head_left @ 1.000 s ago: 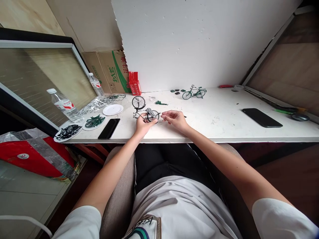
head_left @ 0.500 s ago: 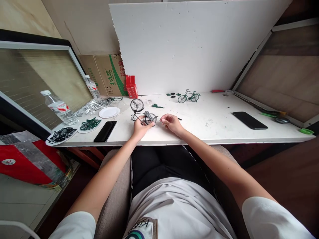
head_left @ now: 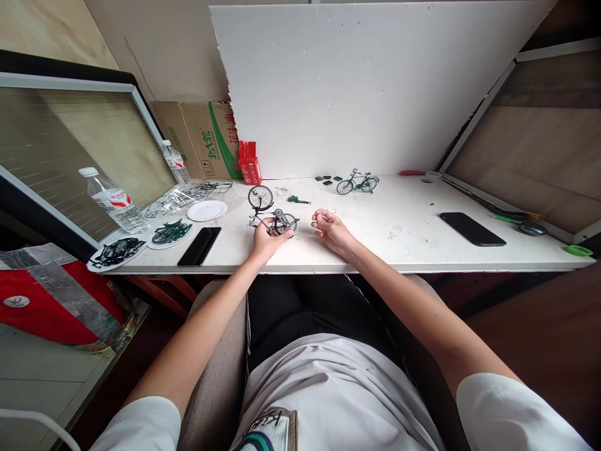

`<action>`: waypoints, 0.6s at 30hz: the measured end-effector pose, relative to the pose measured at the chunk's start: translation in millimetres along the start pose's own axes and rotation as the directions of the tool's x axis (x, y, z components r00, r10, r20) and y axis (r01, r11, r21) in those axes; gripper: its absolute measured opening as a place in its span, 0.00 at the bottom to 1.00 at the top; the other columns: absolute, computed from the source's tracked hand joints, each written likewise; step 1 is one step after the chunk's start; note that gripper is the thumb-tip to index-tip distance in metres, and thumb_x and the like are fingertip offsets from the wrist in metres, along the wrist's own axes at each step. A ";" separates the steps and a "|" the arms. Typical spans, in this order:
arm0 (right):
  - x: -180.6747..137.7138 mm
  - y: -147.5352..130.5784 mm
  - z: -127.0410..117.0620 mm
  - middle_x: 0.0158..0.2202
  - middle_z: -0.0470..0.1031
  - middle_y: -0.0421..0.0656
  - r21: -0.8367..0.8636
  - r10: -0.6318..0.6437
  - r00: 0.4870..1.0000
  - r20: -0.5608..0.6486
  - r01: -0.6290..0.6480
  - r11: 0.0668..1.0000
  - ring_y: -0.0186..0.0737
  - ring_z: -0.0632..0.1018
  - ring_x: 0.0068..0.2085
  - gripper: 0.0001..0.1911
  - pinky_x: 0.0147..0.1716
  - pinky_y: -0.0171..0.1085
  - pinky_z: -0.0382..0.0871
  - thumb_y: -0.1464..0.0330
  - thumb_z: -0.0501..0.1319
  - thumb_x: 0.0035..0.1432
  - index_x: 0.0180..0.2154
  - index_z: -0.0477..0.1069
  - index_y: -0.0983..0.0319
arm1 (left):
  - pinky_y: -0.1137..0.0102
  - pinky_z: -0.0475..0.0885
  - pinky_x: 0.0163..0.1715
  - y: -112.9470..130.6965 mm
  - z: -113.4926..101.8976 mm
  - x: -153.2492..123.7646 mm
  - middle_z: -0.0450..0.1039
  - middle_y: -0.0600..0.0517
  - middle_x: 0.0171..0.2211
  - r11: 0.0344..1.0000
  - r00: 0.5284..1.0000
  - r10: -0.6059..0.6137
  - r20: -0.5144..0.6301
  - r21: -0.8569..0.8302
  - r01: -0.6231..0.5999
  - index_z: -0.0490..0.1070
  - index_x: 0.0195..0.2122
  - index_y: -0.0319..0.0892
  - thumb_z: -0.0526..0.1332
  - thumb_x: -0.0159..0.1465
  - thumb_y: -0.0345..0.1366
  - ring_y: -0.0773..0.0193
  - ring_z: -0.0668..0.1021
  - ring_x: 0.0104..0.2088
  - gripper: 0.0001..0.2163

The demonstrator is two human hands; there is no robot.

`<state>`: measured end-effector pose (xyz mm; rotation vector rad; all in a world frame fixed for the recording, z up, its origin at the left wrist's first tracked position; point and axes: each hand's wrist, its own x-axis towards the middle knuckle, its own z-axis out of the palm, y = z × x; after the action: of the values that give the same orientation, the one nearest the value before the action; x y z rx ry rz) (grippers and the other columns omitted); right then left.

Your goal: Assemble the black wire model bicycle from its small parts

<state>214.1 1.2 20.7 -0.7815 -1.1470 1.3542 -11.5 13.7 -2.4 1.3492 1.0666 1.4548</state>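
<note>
My left hand [head_left: 266, 240] grips a small black model bicycle [head_left: 270, 213] by its near wheel, on the white table [head_left: 404, 247]. The bicycle's other wheel stands up behind it. My right hand [head_left: 331, 229] rests on the table just right of the bicycle, fingers curled and pinched together; what they hold, if anything, is too small to make out. A small green part [head_left: 297, 200] lies beyond the bicycle.
A finished green model bicycle [head_left: 357, 182] stands at the back. Left of me lie a black phone [head_left: 200, 245], a white plate [head_left: 207, 210], plates of green [head_left: 169, 233] and black parts [head_left: 116, 252], and a water bottle [head_left: 114, 200]. Another phone [head_left: 472, 228] lies at right.
My right hand has drawn a little away to the right of the black bicycle. My left hand keeps its hold. The camera has shifted slightly.
</note>
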 end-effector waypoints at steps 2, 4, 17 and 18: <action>-1.2 0.0 1.1 0.36 0.70 0.36 0.005 0.013 1.000 0.020 -0.014 1.000 0.31 0.69 0.33 0.24 0.27 0.30 0.60 0.53 0.79 0.50 0.36 0.71 0.57 | 0.62 0.79 0.42 0.3 -0.2 -0.2 0.83 0.45 0.41 1.000 1.000 -0.001 0.003 -0.002 0.001 0.74 0.49 0.41 0.84 0.44 0.41 0.59 0.82 0.37 0.32; -2.0 0.2 1.4 0.35 0.69 0.36 0.017 0.035 0.998 0.055 -0.036 0.999 0.31 0.70 0.34 0.23 0.28 0.30 0.60 0.54 0.80 0.50 0.37 0.73 0.58 | 0.62 0.79 0.43 0.3 -0.3 -0.4 0.83 0.45 0.42 1.000 1.000 -0.003 0.001 0.007 0.003 0.74 0.49 0.41 0.84 0.44 0.40 0.58 0.82 0.38 0.32; -6.2 -1.5 6.8 0.36 0.74 0.38 -0.020 0.152 0.983 0.101 -0.151 0.988 0.32 0.70 0.35 0.23 0.30 0.31 0.62 0.54 0.81 0.48 0.41 0.79 0.58 | 0.65 0.76 0.41 4.4 0.8 -2.8 0.82 0.45 0.42 0.995 1.000 0.001 0.004 0.097 -0.002 0.74 0.52 0.40 0.83 0.47 0.38 0.60 0.80 0.38 0.32; -6.2 -0.7 6.6 0.37 0.75 0.38 -0.021 0.152 0.982 0.110 -0.150 0.988 0.32 0.70 0.35 0.23 0.30 0.31 0.62 0.54 0.81 0.49 0.41 0.79 0.57 | 0.65 0.76 0.40 4.5 0.7 -2.7 0.82 0.45 0.43 0.994 1.000 0.005 0.007 0.108 -0.006 0.74 0.51 0.40 0.83 0.48 0.38 0.60 0.80 0.38 0.31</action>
<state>209.1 -6.1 22.3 -0.8237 -1.2036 1.5345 -10.8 9.9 1.3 1.4329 1.1523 1.4125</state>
